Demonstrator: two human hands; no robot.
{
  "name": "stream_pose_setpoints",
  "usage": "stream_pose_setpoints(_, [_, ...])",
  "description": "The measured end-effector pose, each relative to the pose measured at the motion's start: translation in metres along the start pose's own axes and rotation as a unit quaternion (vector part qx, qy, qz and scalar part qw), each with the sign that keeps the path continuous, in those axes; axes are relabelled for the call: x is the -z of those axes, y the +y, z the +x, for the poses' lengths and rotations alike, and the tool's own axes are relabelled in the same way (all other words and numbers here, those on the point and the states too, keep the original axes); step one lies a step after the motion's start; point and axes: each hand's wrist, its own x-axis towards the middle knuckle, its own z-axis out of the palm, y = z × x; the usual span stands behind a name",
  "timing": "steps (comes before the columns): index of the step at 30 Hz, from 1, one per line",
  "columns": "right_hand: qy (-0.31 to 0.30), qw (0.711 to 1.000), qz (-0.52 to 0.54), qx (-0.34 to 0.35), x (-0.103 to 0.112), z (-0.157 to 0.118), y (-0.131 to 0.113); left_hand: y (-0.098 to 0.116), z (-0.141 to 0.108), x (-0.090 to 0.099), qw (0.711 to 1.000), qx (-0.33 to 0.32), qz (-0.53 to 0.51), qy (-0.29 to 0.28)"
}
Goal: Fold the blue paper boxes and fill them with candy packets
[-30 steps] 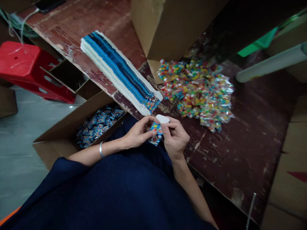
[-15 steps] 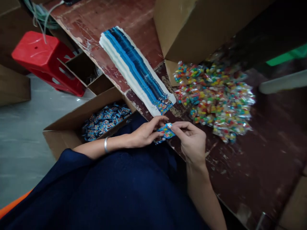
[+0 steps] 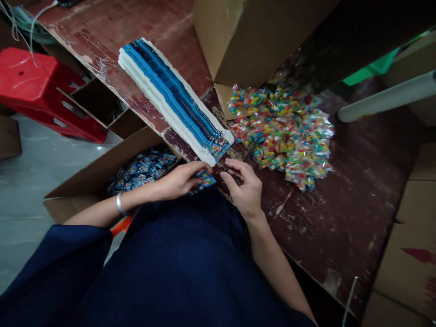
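My left hand [image 3: 185,179] pinches a small blue printed box [image 3: 206,179] at the table's front edge, its fingers covering part of it. To its right, my right hand [image 3: 243,186] is apart from the box, thumb and fingers spread with nothing between them. Just beyond both hands lies a long overlapping row of flat blue-and-white printed cartons [image 3: 173,100]. A heap of clear bags of colourful candies [image 3: 282,131] rests on the table to the right. Left of my lap, an open cardboard box [image 3: 75,184] holds many small blue filled packs [image 3: 145,170].
The worn dark red table [image 3: 340,204] runs diagonally across the view. A large cardboard box [image 3: 245,45] stands behind the candy bags. A red plastic stool [image 3: 44,86] is on the floor at left. A white pole [image 3: 384,97] juts in from the right.
My right hand has let go of the small blue box and opened. My left hand has carried the box a little left. The whole view has shifted, so the table things appear further left.
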Motion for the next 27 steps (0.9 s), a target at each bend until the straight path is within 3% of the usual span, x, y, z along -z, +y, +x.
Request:
stream_pose_setpoints(4, [-0.019, 0.986, -0.146, 0.074, -0.018, 0.021, 0.024, 0.004, -0.013, 0.056, 0.978, 0.066, 0.193, -0.037])
stream_pose_setpoints(6, [-0.037, 0.981, -0.172, 0.087, -0.025, 0.027, 0.028, 0.008, -0.019, 0.073, 0.964, 0.089, 0.25, -0.012])
stream_pose_setpoints(8, [-0.044, 0.979, -0.173, 0.095, -0.028, 0.029, 0.03, 0.012, -0.021, 0.078, 0.96, 0.085, 0.265, 0.031])
stream_pose_setpoints(11, [-0.046, 0.98, -0.147, 0.125, -0.023, 0.027, 0.028, 0.013, -0.014, 0.065, 0.982, 0.075, 0.154, 0.078])
stream_pose_setpoints(13, [-0.028, 0.978, -0.14, 0.152, -0.016, 0.021, 0.023, 0.009, -0.004, 0.044, 0.992, 0.097, -0.021, 0.082])
stream_pose_setpoints(14, [-0.009, 0.975, -0.145, 0.167, -0.013, 0.017, 0.019, 0.006, 0.001, 0.031, 0.982, 0.117, -0.126, 0.076])
stream_pose_setpoints(16, [0.039, 0.964, -0.163, 0.205, -0.008, 0.005, 0.009, 0.0, 0.013, 0.006, 0.931, 0.16, -0.322, 0.063])
stream_pose_setpoints(19, [0.075, 0.946, -0.165, 0.267, -0.005, -0.016, -0.009, -0.006, 0.027, -0.023, 0.839, 0.192, -0.507, 0.053])
stream_pose_setpoints(21, [0.067, 0.943, -0.147, 0.29, -0.004, -0.028, -0.019, -0.006, 0.033, -0.031, 0.799, 0.189, -0.568, 0.056])
stream_pose_setpoints(23, [0.036, 0.952, -0.118, 0.281, 0.0, -0.034, -0.024, -0.004, 0.034, -0.031, 0.786, 0.182, -0.589, 0.048])
stream_pose_setpoints(27, [-0.02, 0.993, -0.027, 0.113, 0.014, -0.029, -0.023, 0.006, 0.031, -0.021, 0.821, 0.166, -0.546, -0.03])
